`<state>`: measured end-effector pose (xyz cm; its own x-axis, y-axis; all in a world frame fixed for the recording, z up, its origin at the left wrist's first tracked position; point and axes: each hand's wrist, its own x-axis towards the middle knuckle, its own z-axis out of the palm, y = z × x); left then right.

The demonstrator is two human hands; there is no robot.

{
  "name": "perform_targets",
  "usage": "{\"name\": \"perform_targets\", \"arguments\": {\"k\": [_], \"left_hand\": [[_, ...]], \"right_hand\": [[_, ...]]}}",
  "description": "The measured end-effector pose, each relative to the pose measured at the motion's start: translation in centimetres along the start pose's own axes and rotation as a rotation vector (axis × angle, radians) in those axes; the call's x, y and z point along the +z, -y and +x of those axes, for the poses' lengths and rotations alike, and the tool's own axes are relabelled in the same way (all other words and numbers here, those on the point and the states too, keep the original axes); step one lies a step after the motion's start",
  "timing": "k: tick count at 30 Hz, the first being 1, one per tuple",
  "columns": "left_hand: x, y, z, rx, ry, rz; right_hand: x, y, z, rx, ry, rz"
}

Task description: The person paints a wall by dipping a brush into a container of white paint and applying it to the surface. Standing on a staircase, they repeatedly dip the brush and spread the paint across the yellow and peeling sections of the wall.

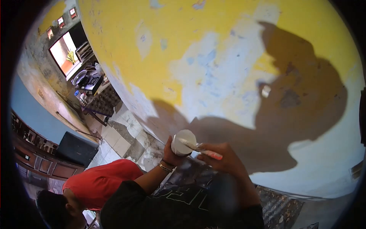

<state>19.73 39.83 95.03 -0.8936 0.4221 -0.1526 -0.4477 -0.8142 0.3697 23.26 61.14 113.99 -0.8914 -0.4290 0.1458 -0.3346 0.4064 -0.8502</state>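
Observation:
A small white tub point(178, 148) of pale paint is held up in front of my chest, with the fingers of my left hand point(170, 155) wrapped round its side. My right hand point(221, 157) is closed on a paintbrush point(211, 154) with a red and white handle. The brush's pale-coated bristles are over the mouth of the tub, overlapping the paint in this view. Both hands are close to the wall point(206, 72), whose yellow paint is broken by wide whitish patches. My shadow falls across its right side.
A person in a red shirt point(101, 181) bends close at my left. Beyond are a table point(101, 100) with a stove and pan, a window point(65, 55), and a dark cabinet point(49, 164). Pale floor tiles point(116, 141) run along the wall's foot.

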Motion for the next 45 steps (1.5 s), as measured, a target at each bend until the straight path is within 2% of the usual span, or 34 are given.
{"name": "perform_targets", "arguments": {"k": [1,3,6,7,9,12,13,17,23,26,29,31,33,34,36,40,42,45], "left_hand": [[0.3,0.2,0.5,0.018,-0.016,-0.021],[2.4,0.0,0.9,0.245,0.009,0.641],[1.6,-0.1,2.1,0.233,0.132,0.561],[0.3,0.0,2.9,0.119,0.103,0.298],[-1.1,-0.1,3.6,0.008,0.053,0.036],[-0.7,-0.6,3.9,-0.026,0.135,0.045],[-0.9,-0.8,3.8,-0.029,0.107,0.115],[-1.9,-2.3,3.2,-0.127,0.068,0.06],[-2.2,-4.6,1.9,-0.138,-0.033,-0.023],[-4.1,-4.8,1.9,-0.08,-0.048,-0.039],[-2.6,-5.8,2.0,-0.061,0.004,-0.057],[-1.9,-6.6,2.0,-0.052,-0.014,-0.049],[-1.3,-6.9,1.7,0.068,0.002,0.26],[-0.6,-7.0,1.2,0.186,0.014,0.571],[0.0,-7.0,0.5,0.308,0.018,0.927],[1.7,-7.3,0.0,0.308,0.031,1.02],[1.4,-7.7,0.3,0.277,0.047,0.943],[0.5,-7.9,0.6,0.214,0.077,0.773]], "right_hand": [[-0.2,-0.6,0.0,-0.057,-0.016,0.027],[-1.0,-1.0,0.5,-0.096,0.006,-0.005],[-1.0,-2.6,0.2,-0.083,-0.018,-0.069],[-0.7,-2.8,0.2,-0.063,-0.041,-0.066],[-0.9,-2.6,0.0,-0.07,-0.088,-0.076],[-0.6,-2.2,-1.0,-0.119,-0.158,-0.11],[-0.3,-2.3,-0.9,-0.134,-0.196,-0.104],[1.1,-2.1,-0.6,-0.124,-0.243,-0.123],[2.7,-1.8,0.5,-0.132,-0.177,-0.19],[3.0,-2.3,1.1,-0.17,-0.132,-0.185],[1.8,-1.2,1.7,-0.008,0.007,-0.166],[1.6,-2.0,2.2,-0.042,-0.013,-0.069],[2.0,-2.6,2.5,-0.083,-0.067,0.054],[2.1,-2.6,2.5,-0.1,-0.094,0.055],[2.5,-2.7,2.3,-0.131,-0.13,0.066],[3.4,-3.7,2.3,-0.181,-0.222,0.064],[3.9,-3.9,2.4,-0.213,-0.288,0.086],[4.4,-5.1,1.9,-0.153,-0.36,0.091]]}}
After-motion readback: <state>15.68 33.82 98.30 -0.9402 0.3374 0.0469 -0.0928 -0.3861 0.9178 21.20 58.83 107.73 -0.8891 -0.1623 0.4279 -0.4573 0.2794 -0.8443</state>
